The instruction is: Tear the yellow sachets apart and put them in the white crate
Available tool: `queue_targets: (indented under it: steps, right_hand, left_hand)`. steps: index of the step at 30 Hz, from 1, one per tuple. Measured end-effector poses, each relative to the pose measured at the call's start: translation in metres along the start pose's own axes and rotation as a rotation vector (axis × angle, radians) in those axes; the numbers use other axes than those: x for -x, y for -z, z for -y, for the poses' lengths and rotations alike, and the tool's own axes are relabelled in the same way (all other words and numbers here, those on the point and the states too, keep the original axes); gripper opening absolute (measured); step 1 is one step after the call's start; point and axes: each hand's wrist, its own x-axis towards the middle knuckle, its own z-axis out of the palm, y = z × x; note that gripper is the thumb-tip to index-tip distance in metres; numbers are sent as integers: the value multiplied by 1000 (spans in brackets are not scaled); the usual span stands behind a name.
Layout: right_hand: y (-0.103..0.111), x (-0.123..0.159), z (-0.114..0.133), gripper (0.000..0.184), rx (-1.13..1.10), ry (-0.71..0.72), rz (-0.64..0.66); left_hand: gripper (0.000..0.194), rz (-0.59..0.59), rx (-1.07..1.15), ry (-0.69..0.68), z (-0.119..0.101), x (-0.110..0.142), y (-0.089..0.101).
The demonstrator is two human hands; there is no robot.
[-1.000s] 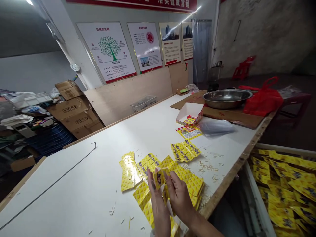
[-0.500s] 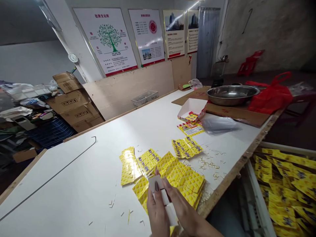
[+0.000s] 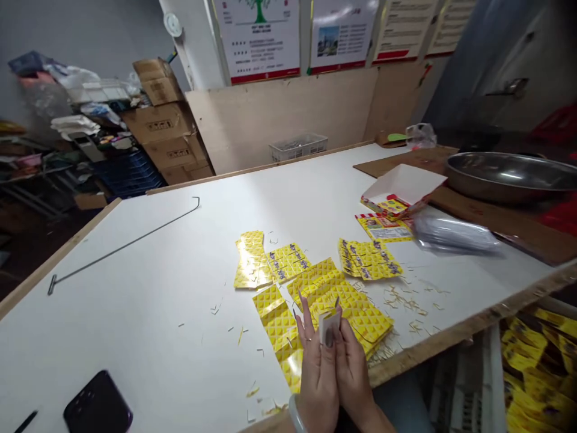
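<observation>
My left hand (image 3: 315,367) and my right hand (image 3: 354,367) are pressed together near the front edge of the table, closed around a folded card (image 3: 328,328). Its white side faces me and a little yellow shows at its top edge. Some of my left fingers point up, apart from the card. Just beyond my hands lies a stack of yellow patterned card sheets (image 3: 365,313). To the left is another yellow strip (image 3: 277,328), partly behind my left hand. Farther back are a shiny yellow pile (image 3: 250,258), a small printed sheet (image 3: 288,263) and a printed stack (image 3: 369,260).
Paper scraps (image 3: 408,300) litter the white table (image 3: 157,313). A metal rod (image 3: 130,240) and a phone (image 3: 98,404) lie left. At back right are an open box (image 3: 401,186), clear plastic sleeves (image 3: 455,234) and a metal basin (image 3: 509,174). A crate of yellow pieces (image 3: 536,361) stands below.
The card strip, spread out in white panels before, is now folded compactly between my palms. My view has turned left and down, bringing the phone into sight.
</observation>
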Motion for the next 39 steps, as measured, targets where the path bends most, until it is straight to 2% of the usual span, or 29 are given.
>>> queue_targets:
  steps: [3,6,7,9,10,11,13,15,19,23,26,31,33,36,39]
  right_hand:
    - [-6,1,-4,30,-58,-99,-13]
    - [-11,-7,-5,31,-164,-252,39]
    - [-12,-11,-5,31,-208,-313,50]
    - [-15,-22,-4,33,-317,-437,48]
    - [-18,-27,-5,34,-379,-494,46]
    - [-22,-32,-6,34,-437,-542,47]
    - [-34,-37,-11,35,-507,-601,59]
    - [-49,-38,-19,36,-499,-606,79]
    - [-70,-34,-34,31,-428,-548,149]
    - [-73,-33,-40,27,-349,-450,188]
    - [-74,-30,-40,28,-200,-359,212]
    - [-80,-17,-36,30,134,-130,380]
    - [-76,-14,-35,31,199,-83,314]
    - [-66,-15,-36,33,159,-190,110]
    - [-59,-20,-41,33,-35,-414,67]
  left_hand:
    - [49,54,-105,-76,2,-9,14]
    - [47,65,-183,-153,12,-30,49]
    - [45,95,-271,-206,18,-39,63]
    - [50,30,-541,-251,35,-57,94]
    - [62,-3,-667,-224,45,-66,107]
    - [64,-1,-758,-195,54,-73,117]
    - [40,37,-824,-162,69,-83,129]
    - [25,74,-800,-151,77,-88,131]
    - [25,93,-748,-142,79,-89,125]
    - [23,89,-734,-134,77,-87,124]
    - [21,100,-742,-132,76,-86,125]
    - [17,129,-773,-138,76,-86,123]
    - [16,126,-780,-128,76,-86,123]
    - [17,142,-766,-121,72,-87,126]
    - [21,193,-717,-111,64,-90,133]
